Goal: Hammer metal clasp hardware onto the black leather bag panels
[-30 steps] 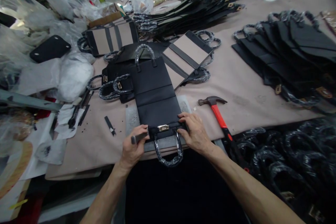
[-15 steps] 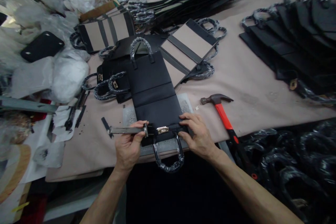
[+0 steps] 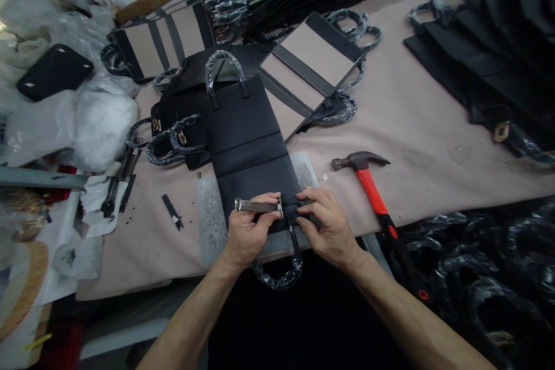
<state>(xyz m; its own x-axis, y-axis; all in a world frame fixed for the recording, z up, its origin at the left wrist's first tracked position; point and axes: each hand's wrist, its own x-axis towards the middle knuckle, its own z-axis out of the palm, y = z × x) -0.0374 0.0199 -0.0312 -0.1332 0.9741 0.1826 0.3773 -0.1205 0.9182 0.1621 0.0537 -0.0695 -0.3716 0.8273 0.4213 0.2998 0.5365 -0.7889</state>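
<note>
A black bag panel (image 3: 249, 110) lies flat on the worktable, with plastic-wrapped handles at its far and near ends. My left hand (image 3: 249, 234) is closed around a metal punch (image 3: 258, 206), its shank lying sideways and its wide head over the panel's near end. The punch's prongs are hidden from me, and so is the gold clasp under my left hand. My right hand (image 3: 325, 222) pinches the panel's near right edge beside a small strap, thumb below and fingers above. The near handle (image 3: 280, 283) hangs over the table edge between my forearms.
A red-handled claw hammer (image 3: 370, 188) lies to the right. Stacked black panels (image 3: 489, 58) stand at far right. A beige-and-black panel (image 3: 318, 63) lies behind the work. On the left are a dark blade-like strip (image 3: 172, 212) and plastic bags (image 3: 106, 127). A pale slab (image 3: 211, 219) sits beneath.
My left hand has moved right with the punch, from beside the panel's left edge to over the gold clasp, covering it. My right hand stays at the right edge. The view has shifted slightly.
</note>
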